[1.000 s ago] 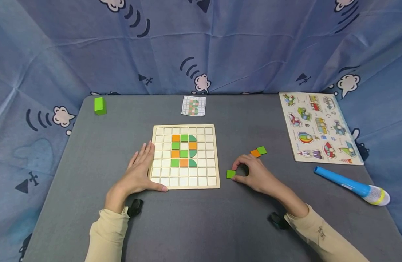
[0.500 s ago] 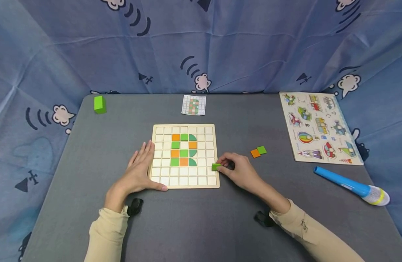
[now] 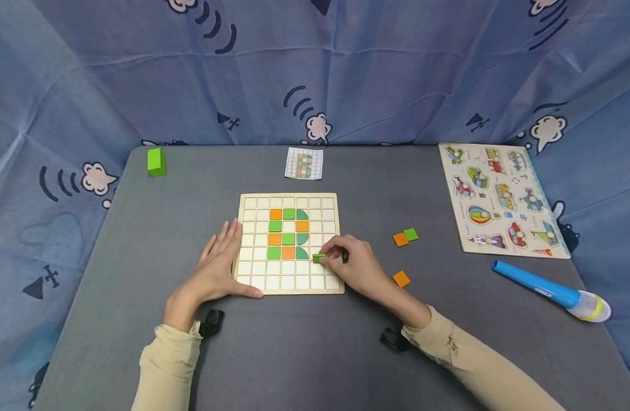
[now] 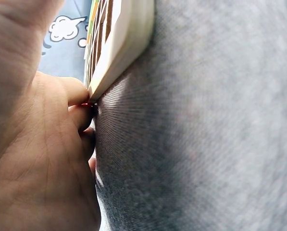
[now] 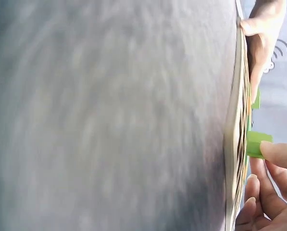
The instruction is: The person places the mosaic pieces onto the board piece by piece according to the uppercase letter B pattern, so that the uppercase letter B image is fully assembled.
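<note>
A square wooden grid board (image 3: pixel 315 216) lies on the grey table, with orange and green square tiles and several dark green quarter-round tiles set in its cells. My left hand (image 3: pixel 212 274) rests along the board's left edge, fingers straight and thumb at the front corner. Over the right part of the grid, my right hand (image 3: pixel 357 265) pinches a green square tile (image 3: pixel 318 258) between thumb and fingers. In the right wrist view that green tile (image 5: pixel 257 144) stands on edge close over the board. An orange tile (image 3: pixel 401 278) lies on the table beside the right wrist.
An orange tile (image 3: pixel 400 240) and a green tile (image 3: pixel 410 234) lie together right of the board. Behind it is a pattern card (image 3: pixel 304 164). A green block (image 3: pixel 156 162) stands back left. A picture puzzle board (image 3: pixel 492 228) and a blue toy microphone (image 3: pixel 543 289) lie at right.
My right hand has carried the green tile left from the table to over the board. An orange tile that the hand hid now shows. The left hand stays put.
</note>
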Demonstrator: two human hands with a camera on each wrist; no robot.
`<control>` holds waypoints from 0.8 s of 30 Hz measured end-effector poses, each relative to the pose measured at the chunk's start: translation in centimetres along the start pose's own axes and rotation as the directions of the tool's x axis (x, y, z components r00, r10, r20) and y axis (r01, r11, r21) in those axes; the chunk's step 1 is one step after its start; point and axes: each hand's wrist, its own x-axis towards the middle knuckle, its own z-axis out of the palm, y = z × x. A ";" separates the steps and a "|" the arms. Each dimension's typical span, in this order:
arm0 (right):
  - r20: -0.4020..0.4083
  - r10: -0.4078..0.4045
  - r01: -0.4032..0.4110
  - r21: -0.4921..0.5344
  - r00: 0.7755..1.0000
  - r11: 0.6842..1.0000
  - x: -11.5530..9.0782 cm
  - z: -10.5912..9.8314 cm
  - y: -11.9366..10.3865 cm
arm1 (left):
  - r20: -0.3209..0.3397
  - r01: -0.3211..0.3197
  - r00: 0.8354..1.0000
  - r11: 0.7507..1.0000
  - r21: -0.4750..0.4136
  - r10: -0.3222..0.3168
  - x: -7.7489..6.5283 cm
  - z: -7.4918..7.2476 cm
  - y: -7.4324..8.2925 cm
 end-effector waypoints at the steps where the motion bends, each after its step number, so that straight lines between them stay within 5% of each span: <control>1: 0.003 -0.002 0.002 0.007 1.000 1.000 0.0 0.3 -0.1 | -0.001 -0.001 1.000 1.000 -0.001 0.001 0.0 0.0 0.0; 12: 0.062 -0.033 0.030 0.046 0.998 0.998 1.1 2.0 -1.1 | -0.003 0.004 1.000 1.000 0.004 -0.004 0.0 0.0 0.1; 24: 0.070 -0.089 0.093 -0.067 0.994 0.993 1.8 2.1 -1.5 | -0.005 0.005 1.000 1.000 0.010 -0.005 -0.1 -0.1 0.1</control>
